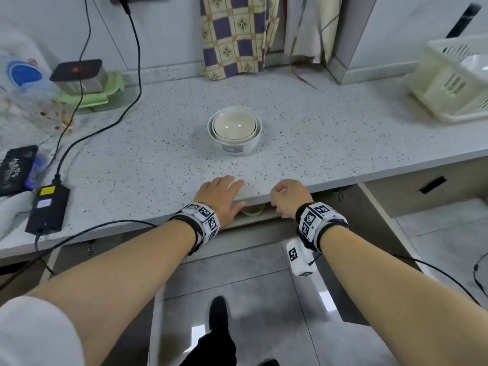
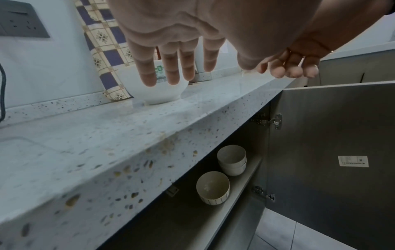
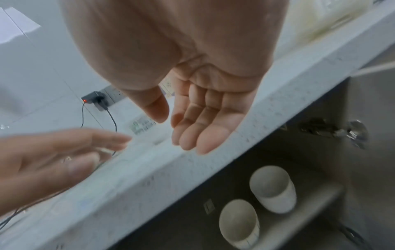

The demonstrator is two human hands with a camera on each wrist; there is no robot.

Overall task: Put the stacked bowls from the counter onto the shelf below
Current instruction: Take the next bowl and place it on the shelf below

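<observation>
- Speckled counter (image 1: 303, 133), cupboard open beneath.
- Stacked bowls (image 1: 234, 130) ahead of both hands, well apart, untouched.
- Left hand (image 1: 220, 198) flat, fingers straight, empty; right hand (image 1: 289, 196) loosely curled, empty.
- Reach step; next: cup stack both sides, lower to shelf (image 2: 241, 182) beside bowls already there.

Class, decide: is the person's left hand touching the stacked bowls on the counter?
Apart. The head view shows the left hand at the counter's front edge, with bare speckled surface between its fingertips and the stacked bowls.
</observation>
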